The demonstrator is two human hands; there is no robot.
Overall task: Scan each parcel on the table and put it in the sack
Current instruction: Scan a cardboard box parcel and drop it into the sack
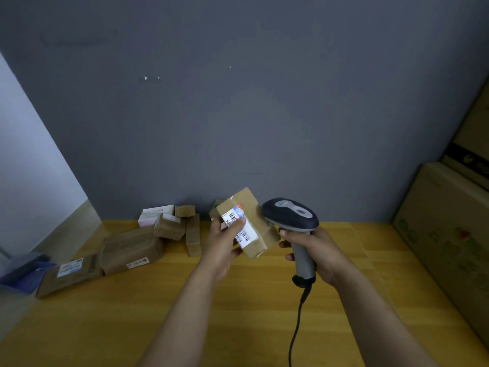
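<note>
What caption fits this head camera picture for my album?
The left hand holds a labelled parcel beside the scanner in the right hand; more parcels wait on the table.

Grey wall (264,115) — dim light — yellow wooden table (132,313).

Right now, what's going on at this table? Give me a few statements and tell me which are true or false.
1. The left hand holds a brown parcel with a white barcode label. True.
2. More parcels lie at the back left of the table. True.
3. The right hand is empty. False: it grips the scanner by its handle, beside the brown parcel.
4. The scanner is cordless. False: a dark cable hangs from its handle.
</note>
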